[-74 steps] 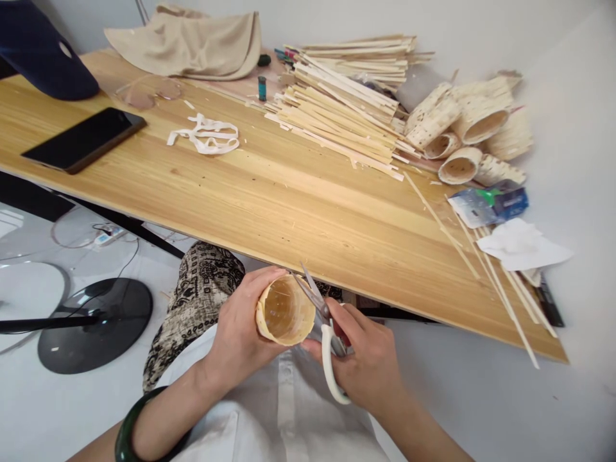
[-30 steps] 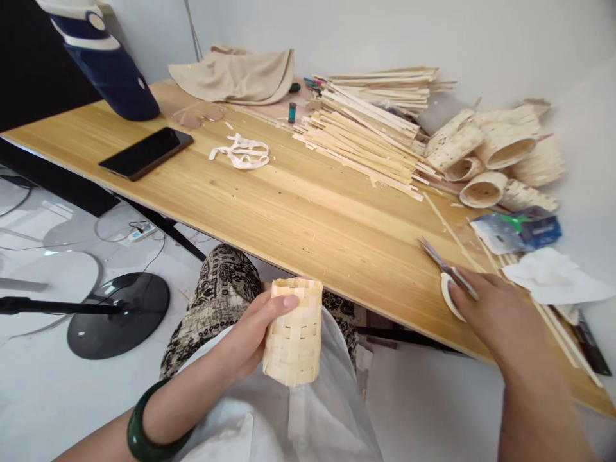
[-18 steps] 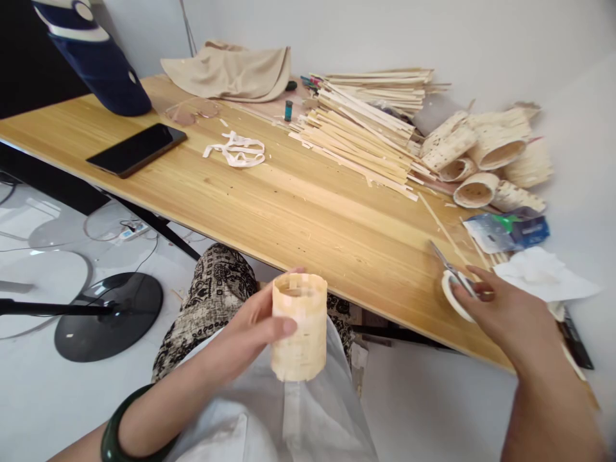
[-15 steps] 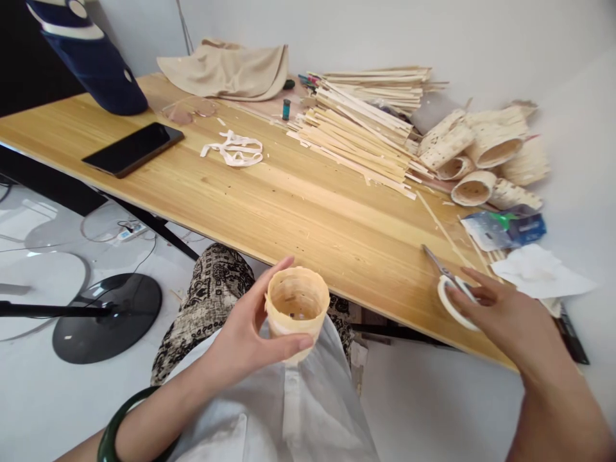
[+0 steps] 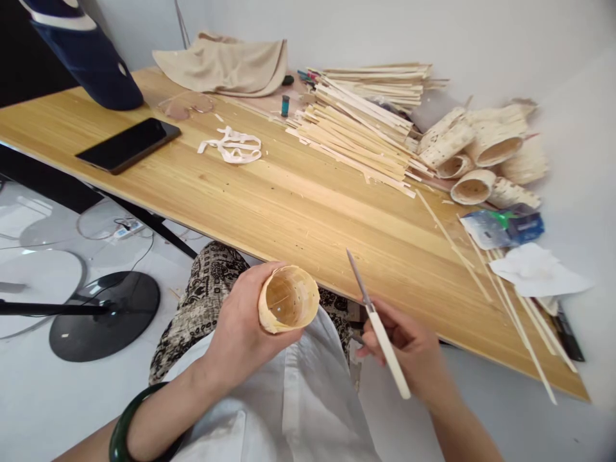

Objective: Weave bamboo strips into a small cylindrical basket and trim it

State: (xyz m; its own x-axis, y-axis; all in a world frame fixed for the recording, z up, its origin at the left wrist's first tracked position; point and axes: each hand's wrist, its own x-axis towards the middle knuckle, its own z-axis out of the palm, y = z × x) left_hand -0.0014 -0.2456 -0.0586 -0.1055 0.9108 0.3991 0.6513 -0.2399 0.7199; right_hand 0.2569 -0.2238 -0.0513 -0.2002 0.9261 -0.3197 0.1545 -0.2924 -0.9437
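Observation:
A small pale bark cup (image 5: 308, 301) with an uneven rim is in my left hand (image 5: 243, 327), its opening tilted up and to the right. My fingers wrap round its left side, and part of its wall is hidden by them. White-handled scissors (image 5: 382, 340) are in my right hand (image 5: 409, 346), to the right of the cup and in front of the table's edge. Their blades look closed and point up and to the left, apart from the cup.
On the wooden table (image 5: 289, 205) lie a phone (image 5: 129, 146), white ribbon (image 5: 233, 146), a teal thread spool (image 5: 285, 106) and bundled thin wooden strips (image 5: 351, 141). Bark tubes (image 5: 474, 187), a blue packet (image 5: 505, 226) and white tissue (image 5: 539, 269) are at the right. Loose strips cross the right edge.
My right hand has lifted the scissors off the table and brought them left, close to the cup. My left hand has closed further round the cup and turned it slightly.

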